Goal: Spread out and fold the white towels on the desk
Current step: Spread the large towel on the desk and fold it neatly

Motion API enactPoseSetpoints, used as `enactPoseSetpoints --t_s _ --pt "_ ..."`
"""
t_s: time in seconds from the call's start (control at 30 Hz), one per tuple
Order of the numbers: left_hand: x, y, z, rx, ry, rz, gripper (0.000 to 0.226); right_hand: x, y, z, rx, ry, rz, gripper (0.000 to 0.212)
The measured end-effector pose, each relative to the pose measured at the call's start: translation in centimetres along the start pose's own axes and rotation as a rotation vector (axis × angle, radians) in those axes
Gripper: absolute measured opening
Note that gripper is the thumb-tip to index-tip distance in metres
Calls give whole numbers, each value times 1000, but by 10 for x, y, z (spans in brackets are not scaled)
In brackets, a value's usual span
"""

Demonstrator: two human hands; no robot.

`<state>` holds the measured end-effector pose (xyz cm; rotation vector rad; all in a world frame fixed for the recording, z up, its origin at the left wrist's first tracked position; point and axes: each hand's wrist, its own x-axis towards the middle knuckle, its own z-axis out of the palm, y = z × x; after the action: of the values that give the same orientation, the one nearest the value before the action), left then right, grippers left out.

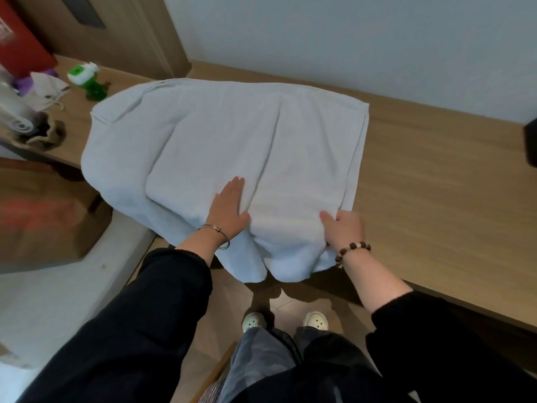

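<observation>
Head view: towel overhangs desk near edge under both hands.

White towel, plain, unpatterned. Light wood-grain desk. Black sleeves. Silver bangle at left wrist; brown-and-white beaded bracelet at right. Green bottle, white cap. Red box. Cream perforated clogs. Grey camouflage trousers. Pale grey wall.
</observation>
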<state>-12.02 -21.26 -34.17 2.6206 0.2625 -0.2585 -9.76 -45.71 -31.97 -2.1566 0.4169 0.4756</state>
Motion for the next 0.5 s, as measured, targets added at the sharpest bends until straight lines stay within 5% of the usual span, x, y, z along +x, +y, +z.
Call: enactPoseSetpoints --t_s 0.13,0.33,0.5 --pt "1 -20 -4 40 8 47 71 6 23 -21 -61 132 52 24" --pt "20 -26 -12 50 27 -21 55 20 13 -36 11 -301 199 23" --pt "30 -11 4 219 8 -151 53 30 22 -44 -167 -38 104 34"
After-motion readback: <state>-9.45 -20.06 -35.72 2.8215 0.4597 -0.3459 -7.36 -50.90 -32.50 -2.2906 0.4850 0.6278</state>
